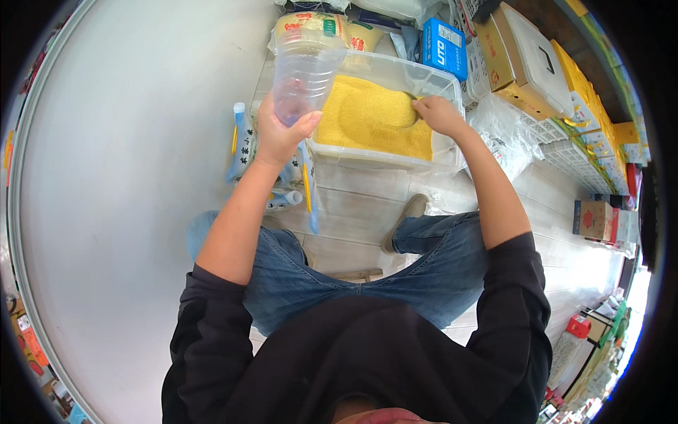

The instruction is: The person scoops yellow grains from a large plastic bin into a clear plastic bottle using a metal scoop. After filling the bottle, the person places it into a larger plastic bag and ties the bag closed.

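My left hand (286, 130) grips the lower part of a clear ribbed plastic container (312, 63), held up over the left side of a translucent plastic bin (389, 63). Fine yellow grain (365, 116) fills much of the bin's floor. My right hand (439, 114) holds a scoop (408, 124) by its edge at the bin's right side; the scoop lies low against the grain, and its exact shape is partly hidden. No grain shows plainly inside the clear container.
Blue spouted bags (242, 146) stand left of the bin on the tiled floor. Behind it are filled plastic sacks (312, 25) and a blue box (445, 50). Cardboard boxes (508, 58), white crates (577, 164) and a clear plastic bag (500, 135) lie to the right. A large white panel (132, 185) borders the left.
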`<state>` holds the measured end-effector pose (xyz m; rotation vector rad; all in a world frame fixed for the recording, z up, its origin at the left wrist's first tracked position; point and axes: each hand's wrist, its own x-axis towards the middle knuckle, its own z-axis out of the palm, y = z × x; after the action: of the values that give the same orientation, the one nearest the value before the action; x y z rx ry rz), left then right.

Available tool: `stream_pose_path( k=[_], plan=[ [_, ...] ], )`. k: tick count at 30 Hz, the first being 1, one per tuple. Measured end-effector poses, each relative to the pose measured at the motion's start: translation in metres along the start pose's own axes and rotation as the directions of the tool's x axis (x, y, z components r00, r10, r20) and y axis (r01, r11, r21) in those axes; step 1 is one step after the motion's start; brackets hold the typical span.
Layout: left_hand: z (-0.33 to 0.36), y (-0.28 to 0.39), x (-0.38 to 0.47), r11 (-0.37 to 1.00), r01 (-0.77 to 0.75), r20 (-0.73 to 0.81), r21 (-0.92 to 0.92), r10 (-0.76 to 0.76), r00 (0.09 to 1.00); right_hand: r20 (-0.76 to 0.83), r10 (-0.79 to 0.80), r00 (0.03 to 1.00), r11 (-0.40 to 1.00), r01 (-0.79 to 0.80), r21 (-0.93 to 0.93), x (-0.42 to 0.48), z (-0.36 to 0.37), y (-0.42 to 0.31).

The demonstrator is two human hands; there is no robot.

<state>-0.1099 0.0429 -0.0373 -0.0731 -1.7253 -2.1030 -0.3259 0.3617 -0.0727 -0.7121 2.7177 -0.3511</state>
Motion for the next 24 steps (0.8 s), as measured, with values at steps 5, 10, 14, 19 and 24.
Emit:
stream_pose_path(
  k=[5, 10, 14, 19, 24],
  plan=[
    [0.006, 0.0, 0.0, 0.999, 0.027, 0.016, 0.028, -0.027, 0.999, -0.027, 0.098, 0.995, 0.983, -0.093, 0.157, -0.019, -0.049, 0.022],
    [0.007, 0.001, 0.0, 0.998, 0.029, 0.019, 0.057, -0.03, 0.999, -0.064, 0.004, 0.998, 0.904, 0.023, 0.427, 0.0, -0.008, 0.007],
    [0.009, -0.007, -0.001, 0.992, 0.039, 0.019, 0.12, -0.042, 0.999, -0.071, 0.033, 0.997, 0.873, 0.005, 0.487, 0.012, 0.008, 0.009],
    [0.003, -0.017, -0.005, 0.98, 0.028, 0.007, 0.198, -0.03, 1.0, -0.16, -0.037, 0.986, 0.844, 0.116, 0.524, 0.007, -0.014, -0.014],
    [0.008, -0.024, -0.004, 0.94, 0.027, 0.067, 0.339, -0.053, 0.996, -0.202, -0.053, 0.978, 0.886, 0.139, 0.443, -0.016, -0.106, 0.001]
  ],
)
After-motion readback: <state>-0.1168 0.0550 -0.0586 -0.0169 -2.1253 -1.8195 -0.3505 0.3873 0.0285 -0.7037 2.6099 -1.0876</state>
